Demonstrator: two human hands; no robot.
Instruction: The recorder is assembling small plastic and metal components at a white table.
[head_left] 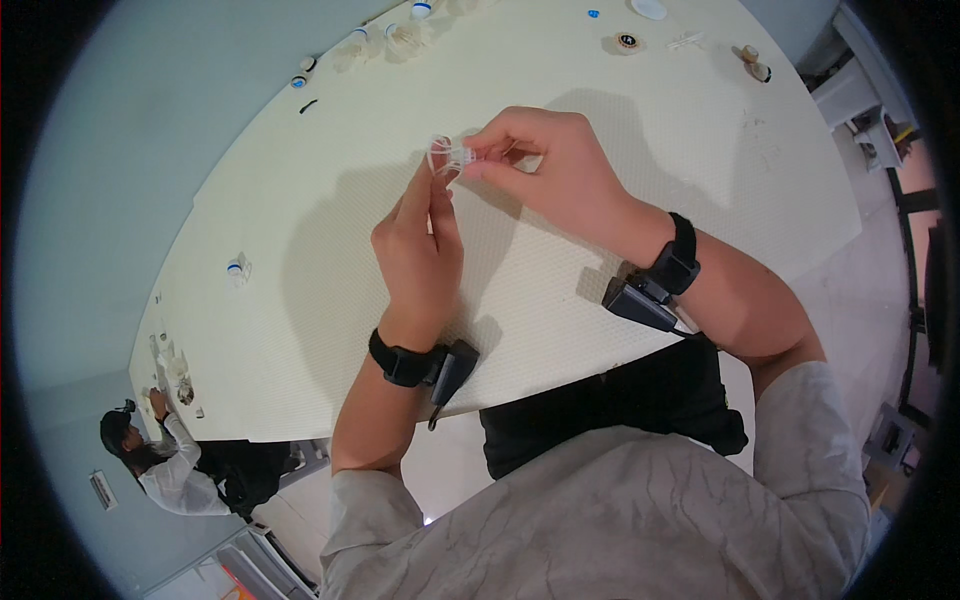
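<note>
Over the white table (pixel 560 325), my two hands meet at a small clear plastic piece (pixel 450 156) with a rounded, pale rim. My left hand (pixel 418 255) pinches its left side between closed fingers. From the right, my right hand (pixel 560 165) grips the other end between thumb and fingertips; a thin clear part shows behind those fingers. The piece is held above the tabletop. Its exact kind is too small to make out. Each wrist wears a black strap with a black box.
Clear bags or bottles with blue caps (pixel 405 38) lie along the far left edge. A small blue-and-white cap (pixel 236 267) sits at left. A dark-topped round item (pixel 627 42) and a white disc (pixel 649 8) lie far right. Another person (pixel 180 470) works at the table's left end.
</note>
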